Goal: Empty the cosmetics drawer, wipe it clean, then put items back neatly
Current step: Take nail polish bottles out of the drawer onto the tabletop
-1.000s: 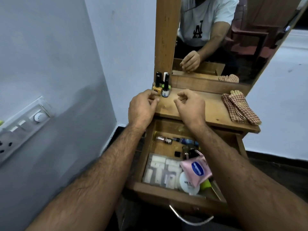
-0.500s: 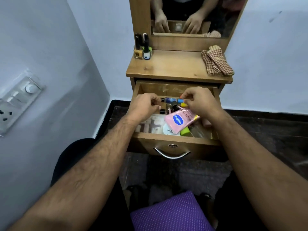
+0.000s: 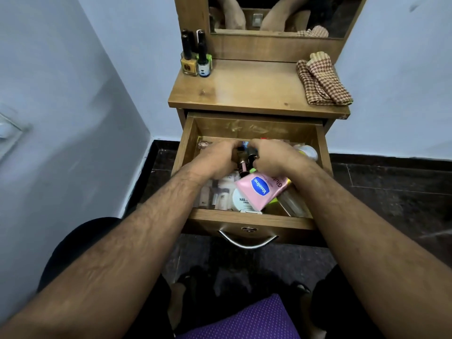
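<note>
Both hands reached into the open drawer (image 3: 252, 222) below the bench (image 3: 247, 94). The left hand (image 3: 220, 159) and right hand (image 3: 274, 155) curled their fingers around small dark-capped bottles (image 3: 245, 161) at the drawer's middle. A pink Vaseline tube (image 3: 260, 189) lay at 6 o'clock from the hands. Nail polish bottles (image 3: 195, 61) stood at the bench's 10 o'clock, a checked cloth (image 3: 322, 80) at 2 o'clock.

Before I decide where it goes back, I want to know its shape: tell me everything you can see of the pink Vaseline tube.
The pink Vaseline tube is a soft-looking plastic squeeze tube with a blue oval logo and dark lettering. It lies tilted on top of the other items at the front of the open drawer, flat crimped end nearest the camera, overlapping a white round jar. Its far end disappears under the right hand.
</note>
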Action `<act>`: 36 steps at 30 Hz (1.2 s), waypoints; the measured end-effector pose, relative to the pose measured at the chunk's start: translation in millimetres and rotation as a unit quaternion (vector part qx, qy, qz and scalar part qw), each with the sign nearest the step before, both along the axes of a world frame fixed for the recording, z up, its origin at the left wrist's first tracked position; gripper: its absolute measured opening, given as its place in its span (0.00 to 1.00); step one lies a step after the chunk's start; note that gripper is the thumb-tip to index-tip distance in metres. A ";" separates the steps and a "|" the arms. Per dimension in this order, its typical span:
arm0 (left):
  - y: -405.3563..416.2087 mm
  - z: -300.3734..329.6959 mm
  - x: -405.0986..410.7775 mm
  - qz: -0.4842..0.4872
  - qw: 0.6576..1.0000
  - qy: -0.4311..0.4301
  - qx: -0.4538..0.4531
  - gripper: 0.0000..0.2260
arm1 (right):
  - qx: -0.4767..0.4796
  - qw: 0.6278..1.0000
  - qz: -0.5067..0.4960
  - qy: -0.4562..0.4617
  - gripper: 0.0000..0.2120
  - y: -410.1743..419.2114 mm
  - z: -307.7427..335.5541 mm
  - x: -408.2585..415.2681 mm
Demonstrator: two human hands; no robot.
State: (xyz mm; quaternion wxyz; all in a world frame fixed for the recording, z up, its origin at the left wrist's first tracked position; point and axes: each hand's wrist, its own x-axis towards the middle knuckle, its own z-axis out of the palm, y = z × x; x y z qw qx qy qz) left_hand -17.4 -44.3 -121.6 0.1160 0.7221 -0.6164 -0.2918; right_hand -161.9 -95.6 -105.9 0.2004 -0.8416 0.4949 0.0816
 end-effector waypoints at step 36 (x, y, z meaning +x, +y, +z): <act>1.9 2.8 18.3 0.099 0.995 -0.014 -0.001 0.28 | 0.004 0.961 -0.138 -0.241 0.12 -15.5 -12.2 -4.9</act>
